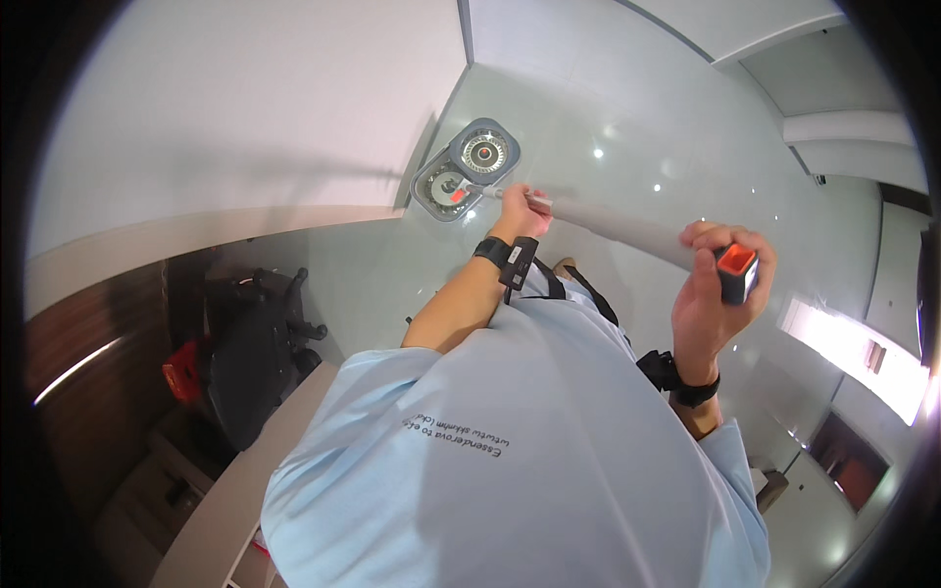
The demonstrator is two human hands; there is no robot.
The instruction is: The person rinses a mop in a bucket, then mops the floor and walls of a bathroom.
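Observation:
A mop pole runs slantwise between my two hands, pale grey and slightly smeared by motion. My left hand is closed round its lower part, close to the bucket. Higher up, my right hand wraps round the top end, where a black grip with an orange hollow end shows. On the floor ahead stands a grey two-part mop bucket. One part has a round slotted metal basket. The pole's lower end reaches over the other part, beside an orange piece; the mop head itself cannot be made out clearly.
The bucket stands close beside a white wall or panel at the left. A black office chair and a red object are at lower left, near a pale desk edge. Glossy pale floor stretches right.

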